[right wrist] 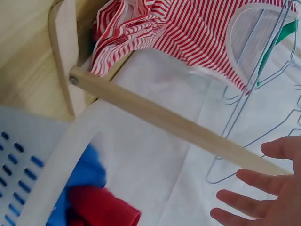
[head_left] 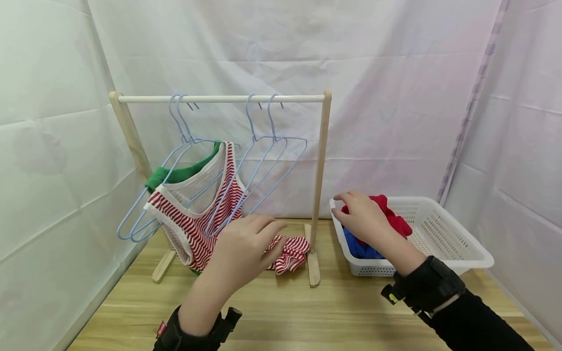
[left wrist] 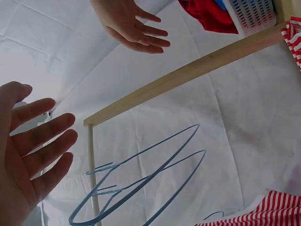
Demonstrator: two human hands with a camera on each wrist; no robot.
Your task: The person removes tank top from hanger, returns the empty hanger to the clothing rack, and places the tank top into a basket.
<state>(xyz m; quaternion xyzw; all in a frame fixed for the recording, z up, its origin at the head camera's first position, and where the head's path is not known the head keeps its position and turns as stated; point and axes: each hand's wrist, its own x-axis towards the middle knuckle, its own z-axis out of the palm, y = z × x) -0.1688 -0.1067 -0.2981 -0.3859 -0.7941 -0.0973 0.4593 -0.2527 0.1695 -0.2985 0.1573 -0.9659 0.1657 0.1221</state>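
My left hand [head_left: 247, 248] is held up in front of the rack with its fingers spread and nothing in them; the left wrist view shows its loose fingers [left wrist: 47, 136]. Behind it a red-and-white striped garment [head_left: 206, 243] hangs on a blue hanger at the left, its lower part bunched on the table. A green garment [head_left: 189, 170] hangs just behind that one. Two bare blue hangers [head_left: 263, 165] are on the right of the rail. Over the left end of the white basket [head_left: 439, 234] is my right hand [head_left: 362, 217], fingers extended, near a red garment [head_left: 391, 214] and a blue garment [head_left: 357, 246].
The wooden rack [head_left: 322, 161] with its white rail [head_left: 219, 99] stands on the wood-grain table [head_left: 307, 317]; its right foot [head_left: 313, 263] is close to the basket. White curtains [head_left: 395, 97] enclose the back and sides.
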